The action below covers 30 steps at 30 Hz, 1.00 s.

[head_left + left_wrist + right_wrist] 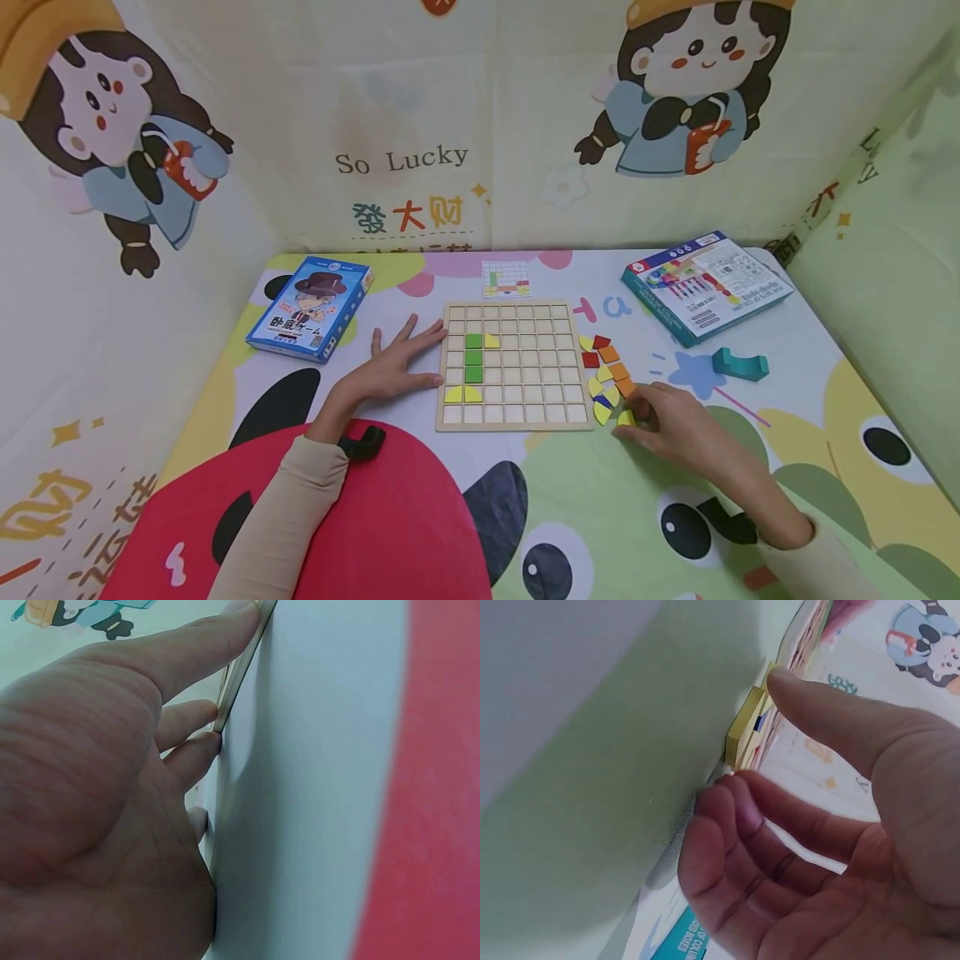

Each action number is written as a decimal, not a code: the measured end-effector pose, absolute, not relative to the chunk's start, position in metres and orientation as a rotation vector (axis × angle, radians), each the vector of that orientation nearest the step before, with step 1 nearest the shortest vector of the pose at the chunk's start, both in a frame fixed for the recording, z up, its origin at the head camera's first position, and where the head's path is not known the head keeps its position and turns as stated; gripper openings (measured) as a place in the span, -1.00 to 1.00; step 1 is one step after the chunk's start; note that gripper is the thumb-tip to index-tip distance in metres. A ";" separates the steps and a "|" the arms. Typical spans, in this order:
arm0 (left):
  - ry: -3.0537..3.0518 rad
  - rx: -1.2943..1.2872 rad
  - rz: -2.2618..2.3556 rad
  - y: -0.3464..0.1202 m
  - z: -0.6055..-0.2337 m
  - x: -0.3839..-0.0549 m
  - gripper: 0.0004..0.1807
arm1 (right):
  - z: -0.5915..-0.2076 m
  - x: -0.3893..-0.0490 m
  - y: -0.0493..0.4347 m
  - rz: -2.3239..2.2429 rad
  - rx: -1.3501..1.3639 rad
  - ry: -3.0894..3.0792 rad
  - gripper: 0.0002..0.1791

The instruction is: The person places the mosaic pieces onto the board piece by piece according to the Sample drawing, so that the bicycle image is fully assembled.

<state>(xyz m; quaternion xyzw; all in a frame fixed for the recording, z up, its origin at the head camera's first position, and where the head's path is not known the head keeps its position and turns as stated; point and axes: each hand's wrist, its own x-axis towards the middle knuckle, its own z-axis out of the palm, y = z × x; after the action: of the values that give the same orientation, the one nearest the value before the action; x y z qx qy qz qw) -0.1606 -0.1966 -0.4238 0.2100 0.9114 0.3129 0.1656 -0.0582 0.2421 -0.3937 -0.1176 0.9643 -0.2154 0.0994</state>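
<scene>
A wooden grid board lies on the table; three green squares and several yellow quarter-round tiles sit in its cells. My left hand spreads its fingers against the board's left edge, and the left wrist view shows the thumb and fingertips along that edge. Right of the board my right hand pinches a yellow quarter-round tile between thumb and index finger. In the right wrist view that tile spans the two fingertips. Loose orange, red, yellow and blue tiles lie beside it.
Behind the board is a small pattern card. A blue game box lies at the back left, a teal-edged box at the back right. A curved teal piece rests in front of the latter.
</scene>
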 end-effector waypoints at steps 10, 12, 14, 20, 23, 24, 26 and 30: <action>2.598 0.598 0.892 -0.196 -0.425 -0.161 -0.04 | -0.396 -0.060 0.240 -0.589 -0.282 2.863 -0.49; 2.598 0.598 0.890 -0.196 -0.425 -0.161 -0.04 | -0.396 -0.059 0.240 -0.595 -0.297 2.866 -0.52; 2.598 0.596 0.887 -0.196 -0.424 -0.161 -0.04 | -0.396 -0.057 0.240 -0.602 -0.324 2.869 -0.56; 2.598 0.595 0.883 -0.196 -0.423 -0.160 -0.04 | -0.396 -0.055 0.242 -0.628 -0.399 2.866 -0.64; 2.597 0.597 0.884 -0.195 -0.423 -0.160 -0.04 | -0.395 -0.056 0.243 -0.628 -0.443 2.858 -0.65; 2.596 0.597 0.884 -0.195 -0.423 -0.160 -0.04 | -0.394 -0.056 0.243 -0.627 -0.462 2.856 -0.65; 2.596 0.597 0.883 -0.195 -0.423 -0.160 -0.04 | -0.393 -0.055 0.244 -0.627 -0.503 2.849 -0.66; 2.597 0.595 0.882 -0.196 -0.423 -0.160 -0.04 | -0.393 -0.055 0.247 -0.631 -0.568 2.838 -0.68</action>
<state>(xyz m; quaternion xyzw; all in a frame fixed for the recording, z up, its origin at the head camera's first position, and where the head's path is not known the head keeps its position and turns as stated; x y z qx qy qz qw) -0.1598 -0.1958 -0.4228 0.2089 0.9125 0.3098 0.1666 -0.0548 0.2474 -0.3927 -0.1909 0.9542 -0.2123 0.0894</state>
